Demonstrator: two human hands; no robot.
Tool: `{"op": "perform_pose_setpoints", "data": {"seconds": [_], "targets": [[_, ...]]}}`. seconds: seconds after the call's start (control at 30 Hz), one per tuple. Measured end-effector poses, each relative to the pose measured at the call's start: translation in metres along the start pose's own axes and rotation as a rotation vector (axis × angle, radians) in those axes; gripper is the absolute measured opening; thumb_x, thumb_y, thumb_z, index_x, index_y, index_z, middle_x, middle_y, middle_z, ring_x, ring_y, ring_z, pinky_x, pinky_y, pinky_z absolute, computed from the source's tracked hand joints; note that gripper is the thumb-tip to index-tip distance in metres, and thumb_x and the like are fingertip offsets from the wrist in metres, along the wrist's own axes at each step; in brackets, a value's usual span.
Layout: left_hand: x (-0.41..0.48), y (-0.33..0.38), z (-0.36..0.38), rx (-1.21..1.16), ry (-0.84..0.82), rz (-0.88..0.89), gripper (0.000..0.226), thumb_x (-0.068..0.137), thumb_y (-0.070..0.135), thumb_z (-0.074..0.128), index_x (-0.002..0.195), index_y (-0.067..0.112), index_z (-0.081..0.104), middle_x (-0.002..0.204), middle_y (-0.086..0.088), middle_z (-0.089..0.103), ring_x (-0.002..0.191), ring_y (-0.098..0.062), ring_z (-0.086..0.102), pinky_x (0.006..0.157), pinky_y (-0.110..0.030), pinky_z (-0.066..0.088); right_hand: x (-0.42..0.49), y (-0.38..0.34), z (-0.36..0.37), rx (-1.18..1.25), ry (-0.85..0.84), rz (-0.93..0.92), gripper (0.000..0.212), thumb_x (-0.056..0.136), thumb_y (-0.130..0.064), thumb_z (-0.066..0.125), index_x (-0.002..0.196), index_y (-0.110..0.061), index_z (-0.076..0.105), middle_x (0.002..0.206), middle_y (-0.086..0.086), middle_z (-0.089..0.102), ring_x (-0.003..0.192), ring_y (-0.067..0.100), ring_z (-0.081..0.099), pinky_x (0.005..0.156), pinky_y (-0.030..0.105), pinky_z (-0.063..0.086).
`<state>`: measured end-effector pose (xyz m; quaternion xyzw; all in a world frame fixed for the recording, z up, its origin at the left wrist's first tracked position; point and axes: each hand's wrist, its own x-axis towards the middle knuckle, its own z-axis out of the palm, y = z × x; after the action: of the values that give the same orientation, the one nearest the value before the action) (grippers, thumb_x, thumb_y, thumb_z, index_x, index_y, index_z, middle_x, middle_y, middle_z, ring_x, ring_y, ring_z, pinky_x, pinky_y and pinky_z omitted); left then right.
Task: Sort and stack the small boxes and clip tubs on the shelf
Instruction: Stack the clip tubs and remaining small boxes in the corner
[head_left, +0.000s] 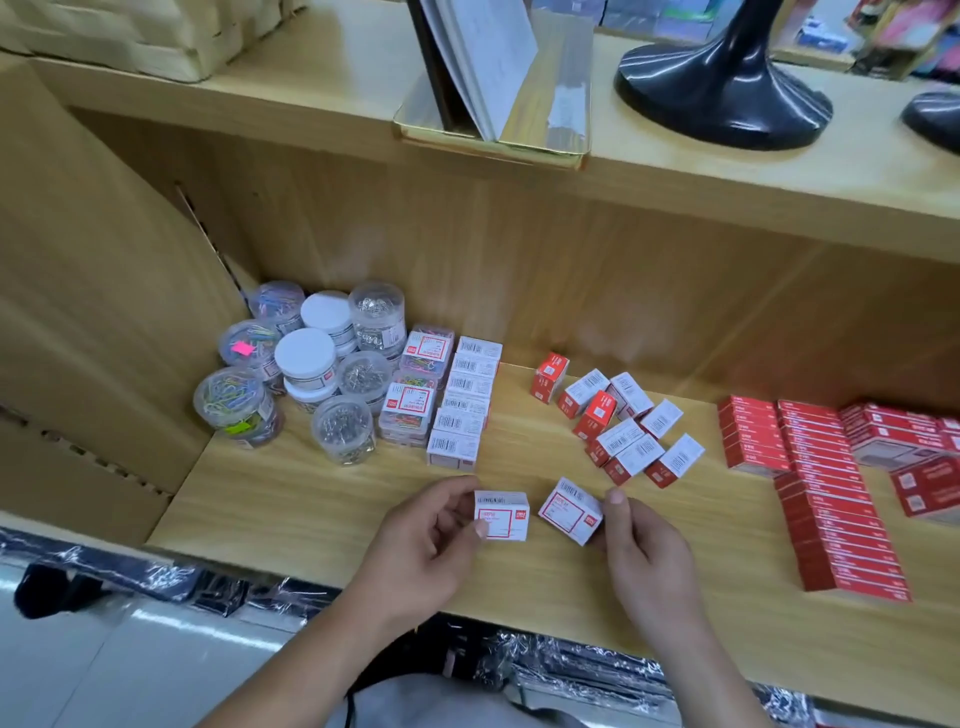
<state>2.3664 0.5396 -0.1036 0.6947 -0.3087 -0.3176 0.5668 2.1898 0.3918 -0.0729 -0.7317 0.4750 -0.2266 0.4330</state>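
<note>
Pinching one white box (501, 515) in the left grip (426, 545), just in front of the neat row (464, 405); pinching a second box (570, 512), tilted, in the right grip (649, 561), front-right of that row. Hard to tell whether either is lifted off the shelf (311, 509). Seemingly mid-sort, with a loose heap (623, 428) right of the row unstacked. Next, probably: turn barcode-up, set squarely at the row's near end.
</note>
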Motion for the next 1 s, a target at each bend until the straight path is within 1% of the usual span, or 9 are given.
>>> {"op": "perform_pose_setpoints", "data": {"seconds": [0.07,0.17,0.27,0.4,0.53,0.6,0.73,0.87,1.0], "targets": [[0.001,-0.001,-0.001,-0.016,-0.008,-0.018,0.034,0.089,0.015,0.072,0.119,0.029,0.066,0.099,0.004,0.075,0.076,-0.015,0.064,0.073,-0.029,0.053,-0.002,-0.001,0.000,0.069,0.002,0.040,0.050,0.100,-0.051,0.040,0.067,-0.021,0.063,0.063,-0.014,0.066,0.059,-0.001,0.056,0.056,0.012,0.039],[0.002,-0.002,-0.001,-0.032,-0.014,-0.032,0.036,0.092,0.007,0.071,0.119,0.030,0.066,0.099,0.003,0.075,0.078,-0.013,0.064,0.075,-0.027,0.053,-0.005,0.002,-0.003,0.114,-0.074,0.040,0.059,0.094,-0.066,0.045,0.073,-0.014,0.063,0.069,0.003,0.064,0.063,0.006,0.054,0.060,0.022,0.042],[0.002,-0.003,-0.002,-0.051,-0.019,-0.037,0.033,0.092,0.012,0.071,0.118,0.032,0.067,0.100,0.002,0.075,0.080,-0.023,0.066,0.077,-0.031,0.053,-0.007,0.000,-0.004,0.227,-0.144,0.061,0.029,0.079,-0.046,0.072,0.093,-0.021,0.074,0.075,-0.004,0.068,0.068,0.006,0.056,0.064,0.017,0.045],[0.002,-0.005,-0.003,-0.035,-0.046,-0.039,0.034,0.088,0.023,0.070,0.119,0.034,0.066,0.102,0.002,0.074,0.086,-0.029,0.066,0.078,-0.034,0.054,-0.008,0.007,-0.007,0.259,-0.213,0.037,0.041,0.069,-0.011,0.089,0.106,-0.022,0.074,0.075,-0.004,0.061,0.060,0.007,0.047,0.058,0.016,0.042],[-0.001,-0.006,-0.009,0.049,-0.132,0.041,0.034,0.088,0.012,0.075,0.114,0.034,0.071,0.094,0.010,0.070,0.075,-0.011,0.062,0.070,-0.026,0.050,-0.006,0.013,-0.007,0.321,-0.176,0.009,0.030,0.075,-0.008,0.084,0.097,-0.027,0.077,0.076,0.001,0.067,0.063,0.010,0.048,0.060,0.019,0.044],[-0.003,-0.006,-0.007,0.085,-0.163,0.123,0.038,0.086,0.008,0.078,0.113,0.035,0.073,0.101,0.009,0.065,0.077,-0.013,0.062,0.069,-0.026,0.051,-0.004,0.013,-0.006,0.315,-0.180,0.012,0.031,0.076,-0.012,0.084,0.099,-0.033,0.076,0.080,0.005,0.071,0.064,0.009,0.050,0.063,0.021,0.045],[0.003,0.002,0.003,0.268,-0.169,0.178,0.039,0.084,0.028,0.078,0.117,0.045,0.069,0.104,0.014,0.062,0.078,-0.014,0.063,0.074,-0.028,0.054,-0.001,0.014,-0.004,0.278,-0.253,0.002,0.028,0.078,-0.013,0.084,0.102,-0.024,0.076,0.088,0.004,0.074,0.065,0.010,0.053,0.063,0.023,0.047],[0.009,0.019,0.006,0.586,-0.169,0.183,0.063,0.077,0.055,0.069,0.136,0.051,0.047,0.103,0.025,0.061,0.085,0.001,0.060,0.082,-0.022,0.051,-0.001,0.022,-0.008,0.223,-0.294,-0.028,0.052,0.075,0.005,0.079,0.112,-0.031,0.072,0.097,0.003,0.072,0.061,0.012,0.047,0.060,0.021,0.045],[0.021,0.031,0.014,0.654,-0.321,0.199,0.078,0.081,0.048,0.073,0.150,0.043,0.036,0.099,0.026,0.051,0.092,0.000,0.055,0.090,-0.026,0.050,-0.008,0.022,-0.008,0.155,-0.304,-0.097,0.071,0.056,-0.024,0.093,0.121,-0.033,0.067,0.099,-0.011,0.066,0.065,0.006,0.047,0.063,0.018,0.045]]}}
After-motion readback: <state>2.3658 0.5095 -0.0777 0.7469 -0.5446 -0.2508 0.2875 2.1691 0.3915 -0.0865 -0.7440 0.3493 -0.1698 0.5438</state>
